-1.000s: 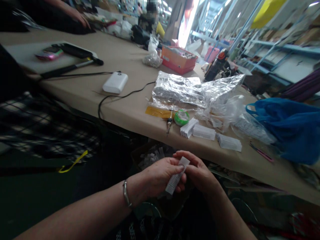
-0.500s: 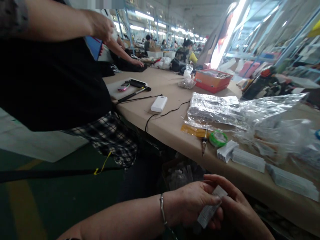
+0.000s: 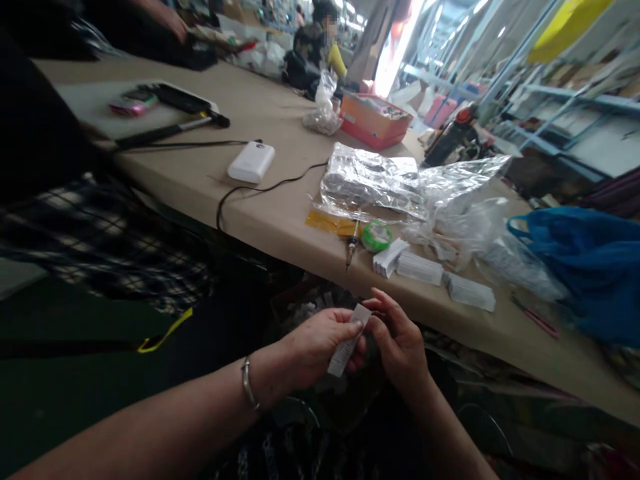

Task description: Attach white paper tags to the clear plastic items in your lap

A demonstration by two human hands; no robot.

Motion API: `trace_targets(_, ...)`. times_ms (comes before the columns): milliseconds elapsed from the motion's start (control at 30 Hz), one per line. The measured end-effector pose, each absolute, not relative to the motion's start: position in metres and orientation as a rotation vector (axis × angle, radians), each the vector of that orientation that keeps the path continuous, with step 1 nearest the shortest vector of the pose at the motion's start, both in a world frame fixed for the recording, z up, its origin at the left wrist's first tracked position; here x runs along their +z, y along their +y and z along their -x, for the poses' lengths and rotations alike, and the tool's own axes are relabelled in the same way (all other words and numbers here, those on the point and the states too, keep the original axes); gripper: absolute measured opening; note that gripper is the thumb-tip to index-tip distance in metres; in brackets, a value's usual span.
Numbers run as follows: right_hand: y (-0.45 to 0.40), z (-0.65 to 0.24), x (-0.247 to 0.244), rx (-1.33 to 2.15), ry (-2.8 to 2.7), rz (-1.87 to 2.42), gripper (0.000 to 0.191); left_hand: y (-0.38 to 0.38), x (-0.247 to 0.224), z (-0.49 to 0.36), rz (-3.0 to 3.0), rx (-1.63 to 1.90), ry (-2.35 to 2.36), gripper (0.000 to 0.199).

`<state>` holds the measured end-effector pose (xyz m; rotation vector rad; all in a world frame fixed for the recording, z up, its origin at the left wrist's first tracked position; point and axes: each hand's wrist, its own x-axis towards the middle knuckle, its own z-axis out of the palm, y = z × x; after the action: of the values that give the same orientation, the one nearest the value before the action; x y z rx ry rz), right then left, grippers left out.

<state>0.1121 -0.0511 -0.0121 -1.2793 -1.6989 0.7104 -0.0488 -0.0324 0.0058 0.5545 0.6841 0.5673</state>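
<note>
My left hand [image 3: 315, 343], with a metal bangle on the wrist, pinches a small white printed label [image 3: 345, 347] between thumb and fingers. Close on its right is my right hand [image 3: 400, 333], fingers stretched out and apart, the thumb tip near the label's upper end. Both hands are in front of the table edge, over a dim container with clear plastic scraps. On the table just beyond lie a stack of folded white labels [image 3: 390, 258] and two more label stacks, one in the middle [image 3: 420, 268] and one to the right [image 3: 470, 292].
Along the brown table [image 3: 280, 220] are a green tape roll [image 3: 376, 237], a pointed tool [image 3: 352, 247], clear plastic bags [image 3: 373, 183], a white power bank [image 3: 251, 162] with a cable, a red box [image 3: 373, 123] and a blue bag [image 3: 575, 267]. A co-worker in plaid [image 3: 100, 240] stands left.
The view has swung right, bringing the blue bag into sight. My left hand still holds the label; my right hand's thumb and fingers show more clearly apart.
</note>
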Motion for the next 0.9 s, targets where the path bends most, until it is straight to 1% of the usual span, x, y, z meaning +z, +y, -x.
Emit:
trace_targets(67, -0.052, -0.114, -0.011, 0.732, -1.664, 1.263, 0.034, -0.032, 0.006, 0.049, -0.558, 0.575, 0.684, 0.017)
trace_targets(267, -0.053, -0.11, -0.005, 0.616, -1.804, 1.209, 0.026, -0.034, 0.006, 0.044, -0.624, 0.6, 0.71, 0.013)
trace_targets(467, -0.053, -0.107, -0.008, 0.633, -1.763, 1.275, 0.029, -0.034, 0.006, 0.045, -0.593, 0.591, 0.719, 0.015)
trace_targets(600, -0.054, -0.106, -0.012, 0.721, -1.727, 1.287, 0.029, -0.033, 0.005, 0.044, -0.59, 0.595, 0.73, 0.017)
trace_targets(700, -0.052, -0.106, -0.013, 0.828, -1.643, 1.316, 0.034, -0.032, 0.003, 0.043, -0.578, 0.605, 0.738, 0.018)
trace_targets(767, -0.051, -0.106, -0.013, 0.888, -1.628, 1.29, 0.041, -0.03, 0.002, 0.044, -0.545, 0.632, 0.726, 0.015)
trace_targets(900, -0.052, -0.107, -0.014, 0.948, -1.669, 1.169, 0.071, -0.022, 0.003, 0.048, -0.418, 0.708, 0.704, 0.013)
